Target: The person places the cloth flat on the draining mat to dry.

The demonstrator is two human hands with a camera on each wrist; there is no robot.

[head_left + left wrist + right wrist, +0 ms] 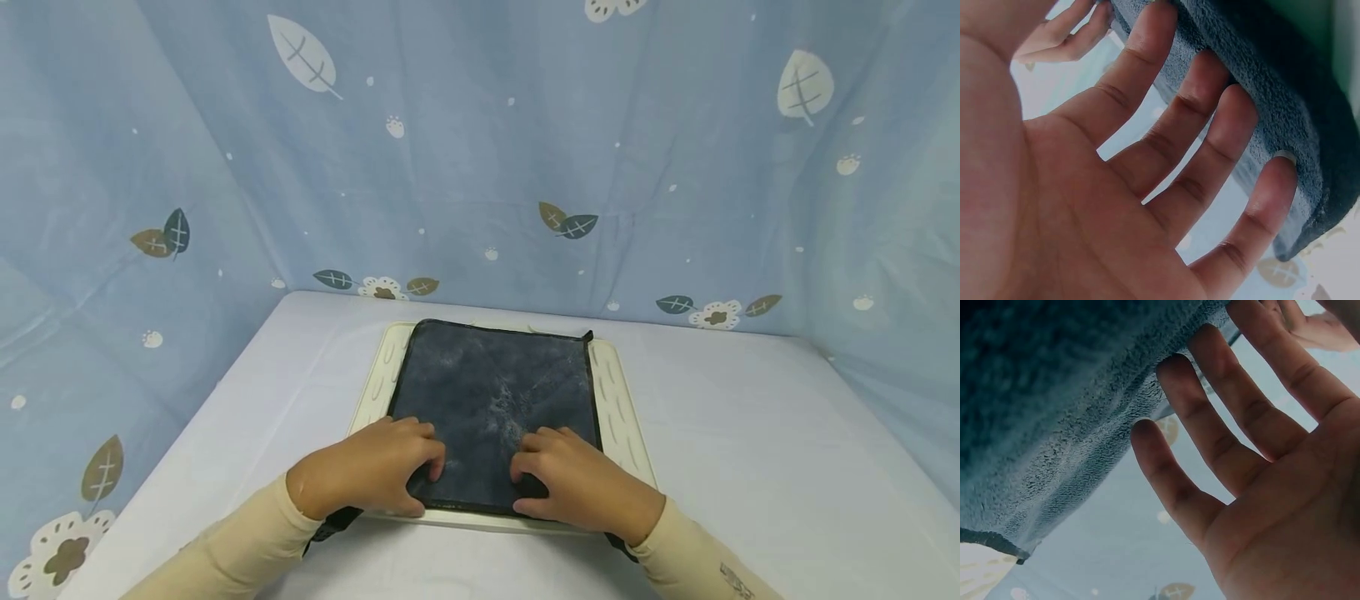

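A dark blue terry cloth [487, 392] with a black bound edge lies spread flat on a cream board [618, 408] with oval marks on it. My left hand [382, 462] rests at the cloth's near left part, its thumb apart from the fingers. In the left wrist view its loosely bent fingers [1204, 169] touch the pile of the cloth with their tips. On the near right part rests my right hand [573, 479], its thumb toward the near edge. The right wrist view shows its fingers [1197, 419] spread, with the tips against the cloth.
The board lies on a white-covered table [750, 433]. A blue curtain [465, 167] printed with leaves and flowers hangs behind and at both sides. Pale sleeves [240, 542] cover both forearms, and dark straps [337, 521] circle the wrists.
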